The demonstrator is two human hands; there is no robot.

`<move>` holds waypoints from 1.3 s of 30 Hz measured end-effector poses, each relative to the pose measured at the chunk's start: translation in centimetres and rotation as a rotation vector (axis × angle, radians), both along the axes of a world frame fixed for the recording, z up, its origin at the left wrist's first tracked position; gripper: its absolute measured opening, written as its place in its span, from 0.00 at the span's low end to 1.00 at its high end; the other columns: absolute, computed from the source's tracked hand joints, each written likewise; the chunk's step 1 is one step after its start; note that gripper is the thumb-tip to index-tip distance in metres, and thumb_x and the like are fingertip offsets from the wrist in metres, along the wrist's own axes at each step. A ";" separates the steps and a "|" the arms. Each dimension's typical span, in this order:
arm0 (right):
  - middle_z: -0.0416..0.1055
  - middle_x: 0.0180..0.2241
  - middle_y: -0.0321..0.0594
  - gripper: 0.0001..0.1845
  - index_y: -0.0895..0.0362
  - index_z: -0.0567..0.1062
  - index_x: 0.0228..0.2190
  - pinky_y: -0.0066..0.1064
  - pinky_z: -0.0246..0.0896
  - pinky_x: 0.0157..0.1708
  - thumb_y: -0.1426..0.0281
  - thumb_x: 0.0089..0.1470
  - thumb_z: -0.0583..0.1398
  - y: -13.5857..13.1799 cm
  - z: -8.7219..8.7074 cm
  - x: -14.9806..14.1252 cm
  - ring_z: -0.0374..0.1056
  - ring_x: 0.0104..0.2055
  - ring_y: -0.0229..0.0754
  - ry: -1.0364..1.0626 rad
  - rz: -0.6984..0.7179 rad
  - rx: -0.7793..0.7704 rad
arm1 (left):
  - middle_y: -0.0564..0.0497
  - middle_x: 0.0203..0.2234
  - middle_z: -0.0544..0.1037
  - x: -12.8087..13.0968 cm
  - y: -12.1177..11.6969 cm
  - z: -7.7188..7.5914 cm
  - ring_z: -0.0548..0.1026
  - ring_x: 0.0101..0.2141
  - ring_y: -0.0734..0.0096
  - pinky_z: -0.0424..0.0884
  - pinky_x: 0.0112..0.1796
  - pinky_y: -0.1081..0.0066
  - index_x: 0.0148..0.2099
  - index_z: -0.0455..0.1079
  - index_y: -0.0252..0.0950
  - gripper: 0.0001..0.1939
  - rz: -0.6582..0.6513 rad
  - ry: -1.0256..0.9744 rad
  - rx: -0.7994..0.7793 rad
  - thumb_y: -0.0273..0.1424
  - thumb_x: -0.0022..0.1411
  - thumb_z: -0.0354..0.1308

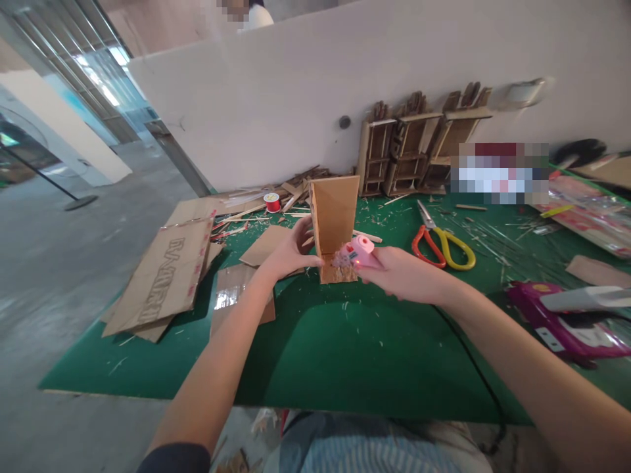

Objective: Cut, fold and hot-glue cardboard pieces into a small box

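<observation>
A cardboard piece with upright walls and a small base (336, 207) stands on the green table top (315, 355). My left hand (294, 249) grips its left side, fingers behind the wall and thumb at the lower front edge. In my right hand (401, 272) is a pink glue gun (362, 253), fingers wrapped round its handle. A small orange light glows on it, and its nozzle points left at the base of the cardboard. A dark cord (470, 358) runs from below my right hand toward the table's front edge.
Flat cardboard (152, 279) lies left. Scissors (434, 240) with red and yellow handles lie right, near a purple-and-white appliance (566, 322). A red thread spool (272, 202) stands among wood scraps. Cardboard structures (414, 151) lean on the white partition (276, 98). A person (256, 16) is behind it.
</observation>
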State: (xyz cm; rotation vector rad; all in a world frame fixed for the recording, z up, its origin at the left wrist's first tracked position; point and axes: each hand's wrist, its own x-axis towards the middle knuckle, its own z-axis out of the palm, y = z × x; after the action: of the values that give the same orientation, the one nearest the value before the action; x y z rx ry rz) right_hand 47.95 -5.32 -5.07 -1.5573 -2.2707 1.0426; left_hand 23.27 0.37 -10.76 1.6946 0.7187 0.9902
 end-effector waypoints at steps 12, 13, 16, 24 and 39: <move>0.67 0.24 0.38 0.16 0.55 0.63 0.25 0.29 0.53 0.24 0.59 0.60 0.51 -0.4 -2.0 -1.7 0.62 0.24 0.37 0.041 0.110 0.035 | 0.44 0.68 0.48 0.0 0.0 0.0 0.56 0.64 0.46 0.58 0.59 0.48 0.68 0.43 0.51 0.58 0.003 0.004 0.004 0.39 0.41 0.74; 0.68 0.24 0.37 0.16 0.55 0.64 0.26 0.28 0.53 0.24 0.58 0.60 0.51 -0.6 -1.7 -1.5 0.61 0.24 0.37 0.046 0.145 0.024 | 0.44 0.68 0.49 0.0 0.0 0.0 0.56 0.64 0.46 0.58 0.60 0.48 0.68 0.45 0.50 0.57 0.006 0.000 0.000 0.39 0.41 0.74; 0.68 0.24 0.36 0.16 0.55 0.65 0.26 0.28 0.51 0.23 0.58 0.60 0.51 -1.0 -1.0 -0.9 0.61 0.23 0.37 0.051 0.176 0.024 | 0.44 0.67 0.51 0.1 -0.1 -0.1 0.55 0.64 0.47 0.56 0.60 0.49 0.67 0.47 0.50 0.55 0.008 -0.021 -0.010 0.37 0.42 0.74; 0.65 0.23 0.36 0.17 0.55 0.62 0.24 0.28 0.52 0.23 0.58 0.58 0.53 -0.1 -2.0 -1.1 0.61 0.23 0.36 0.053 0.072 0.058 | 0.44 0.68 0.48 0.0 0.1 -0.1 0.54 0.64 0.47 0.54 0.61 0.47 0.68 0.44 0.53 0.57 0.001 0.010 -0.003 0.40 0.42 0.73; 0.61 0.18 0.33 0.20 0.55 0.63 0.25 0.27 0.52 0.18 0.53 0.58 0.53 2.0 -2.4 -0.6 0.59 0.19 0.35 0.057 0.107 -0.039 | 0.45 0.68 0.49 0.0 0.0 0.1 0.54 0.64 0.48 0.55 0.61 0.49 0.68 0.43 0.53 0.58 0.006 0.046 0.020 0.43 0.41 0.73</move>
State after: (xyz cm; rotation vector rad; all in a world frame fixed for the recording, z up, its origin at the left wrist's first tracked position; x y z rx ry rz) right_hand 47.34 -3.32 -7.47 -1.4148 -2.3311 1.1503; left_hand 23.25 0.42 -10.69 1.7380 0.7461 0.9685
